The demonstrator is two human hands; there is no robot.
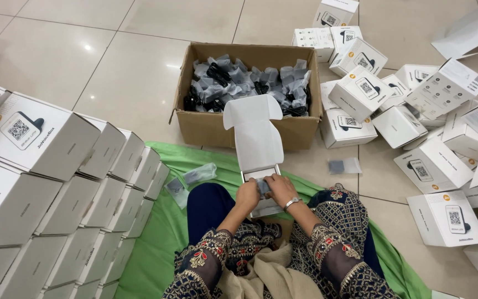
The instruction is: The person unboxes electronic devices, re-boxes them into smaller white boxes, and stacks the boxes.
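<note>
Two hands pressed together on one small grey pouch inside open white box on the lap: left hand, right hand equally near | box long axis runs away from body, lid up | one cardboard carton beyond | two loose pouches on green cloth

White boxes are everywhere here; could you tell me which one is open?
The white box under both hands, lid flap raised toward the cardboard carton; all the others are shut.
</note>
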